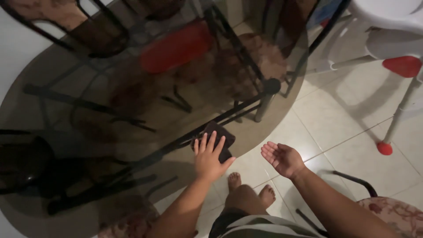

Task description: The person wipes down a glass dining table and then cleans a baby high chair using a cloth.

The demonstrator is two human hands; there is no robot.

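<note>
— What was under the left hand (210, 158)?

— A dark brown cloth (219, 138), a folded square lying flat on the smoked glass tabletop (88, 119), close to the table's near rounded edge. The left hand pressed down on it with the fingers spread and straight, the palm covering the cloth's lower part; it was not pinched or clutched, only held flat beneath the hand.

— And the right hand (282, 158)?

— It hung in the air just off the table's edge, above the pale floor tiles (335, 128). Palm turned up, fingers loosely open and a little curled, holding nothing. It was near the cloth but not touching it or the glass.

— What showed through the glass?

— The black metal frame (229, 114) of the table, running right under the cloth, and a silver leg with a black knob (272, 86) on top. Farther off, chairs with dark frames and a red seat (176, 48), blurred by the tint.

— Anything around the person?

— Two bare feet (251, 189) stood on the tiles below the hands. A chair with a flowered cushion (392, 211) was at the lower right, and a white piece of furniture with red feet (384, 148) stood at the upper right, well apart from the table.
</note>
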